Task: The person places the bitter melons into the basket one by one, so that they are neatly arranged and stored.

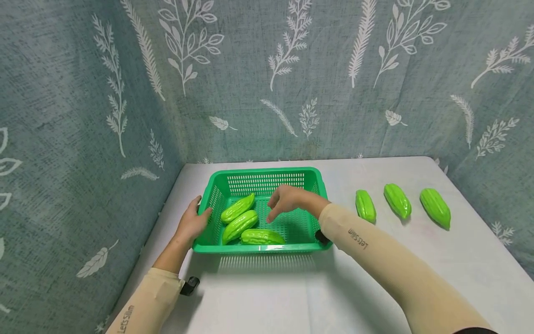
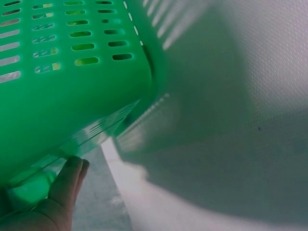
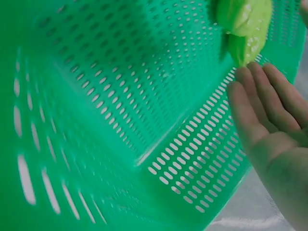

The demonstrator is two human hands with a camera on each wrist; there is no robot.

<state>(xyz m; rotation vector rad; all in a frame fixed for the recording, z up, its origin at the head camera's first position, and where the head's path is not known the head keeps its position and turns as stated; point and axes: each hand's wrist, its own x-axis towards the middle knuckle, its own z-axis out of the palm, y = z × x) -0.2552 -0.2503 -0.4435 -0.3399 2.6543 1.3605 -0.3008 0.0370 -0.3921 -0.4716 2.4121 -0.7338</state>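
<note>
A green plastic basket [image 1: 267, 248] with slotted walls stands on the white table. My left hand [image 1: 195, 221] holds its left rim, thumb over the edge and fingers along the outer wall. In the left wrist view those fingers [image 2: 67, 185] lie against the basket's side. Inside, at the left and front, lie three bright green ridged bitter gourds [image 1: 239, 226]. Over the middle of the basket hovers my right hand [image 1: 285, 199], holding nothing, its fingers loosely extended downward. The right wrist view shows this palm [image 3: 279, 139] with its fingertips beside the gourds [image 3: 248, 29].
Right of the basket, three more bitter gourds [image 1: 397, 200] lie spaced in a row on the white table [image 1: 258, 297]. A grey-green leaf-patterned cloth [image 1: 250, 83] hangs behind the table and at both sides.
</note>
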